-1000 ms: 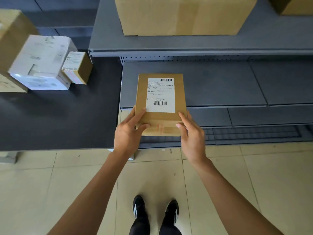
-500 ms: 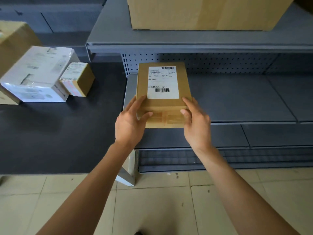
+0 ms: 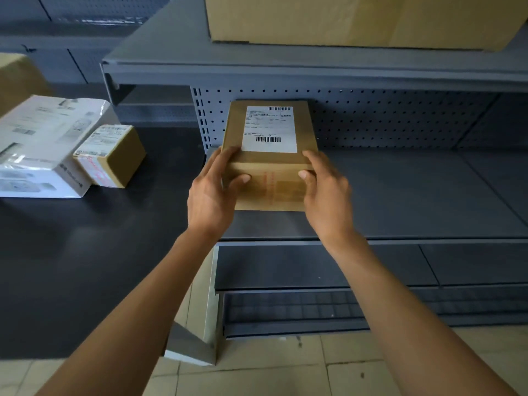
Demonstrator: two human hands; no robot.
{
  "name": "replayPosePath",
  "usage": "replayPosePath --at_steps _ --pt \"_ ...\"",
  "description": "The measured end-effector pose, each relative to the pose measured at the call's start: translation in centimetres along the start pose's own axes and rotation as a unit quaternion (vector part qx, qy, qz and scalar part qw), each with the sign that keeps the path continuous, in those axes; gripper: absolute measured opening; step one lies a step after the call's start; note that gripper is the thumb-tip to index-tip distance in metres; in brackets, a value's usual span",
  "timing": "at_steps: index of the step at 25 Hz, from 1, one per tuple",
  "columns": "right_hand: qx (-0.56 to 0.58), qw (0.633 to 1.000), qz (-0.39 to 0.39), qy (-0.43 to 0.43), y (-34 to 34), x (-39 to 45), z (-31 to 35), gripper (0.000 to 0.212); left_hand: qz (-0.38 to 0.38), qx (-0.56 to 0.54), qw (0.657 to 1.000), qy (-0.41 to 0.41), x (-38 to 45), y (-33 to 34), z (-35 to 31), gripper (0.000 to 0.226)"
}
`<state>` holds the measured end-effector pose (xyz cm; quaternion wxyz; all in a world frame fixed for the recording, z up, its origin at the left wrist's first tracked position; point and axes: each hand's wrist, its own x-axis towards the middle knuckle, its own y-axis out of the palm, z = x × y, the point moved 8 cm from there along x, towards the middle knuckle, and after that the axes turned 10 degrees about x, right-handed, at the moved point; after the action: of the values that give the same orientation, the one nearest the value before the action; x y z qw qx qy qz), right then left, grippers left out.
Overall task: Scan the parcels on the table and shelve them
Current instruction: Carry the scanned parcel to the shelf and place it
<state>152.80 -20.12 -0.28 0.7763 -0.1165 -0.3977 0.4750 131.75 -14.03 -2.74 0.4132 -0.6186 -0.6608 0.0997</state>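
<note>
Looking down from the head camera, the brown parcel [image 3: 270,155] is over the gray shelf [image 3: 400,201], near its left end. The left hand [image 3: 211,192] and the right hand [image 3: 325,190] grip its near corners, thumbs on the front, fingers on top. It looks light and stiff, being cardboard. I cannot tell if it touches the shelf yet. Holding both sides seems best. More parcels [image 3: 108,155] wait on the black table [image 3: 85,252].

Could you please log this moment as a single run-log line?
step: shelving | left hand: grips labelled brown parcel | right hand: grips it | parcel: over middle shelf | table: two parcels left
</note>
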Motion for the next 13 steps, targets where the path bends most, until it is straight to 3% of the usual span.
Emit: replayPosePath --at_steps 6,9,13 --pt "-0.024 0.999 0.017 -0.022 0.1 1.6 -1.2 0.032 -0.003 -0.001 1.000 0.016 1.3 1.0 0.2 0.049" --pt "-0.008 1.000 0.009 0.016 0.5 1.5 -1.5 0.034 0.013 0.011 1.000 0.024 1.9 1.0 0.3 0.050" --pt "-0.086 0.994 0.041 0.054 0.7 0.8 -1.3 0.043 0.043 0.010 0.999 0.019 2.3 0.2 -0.2 0.053"
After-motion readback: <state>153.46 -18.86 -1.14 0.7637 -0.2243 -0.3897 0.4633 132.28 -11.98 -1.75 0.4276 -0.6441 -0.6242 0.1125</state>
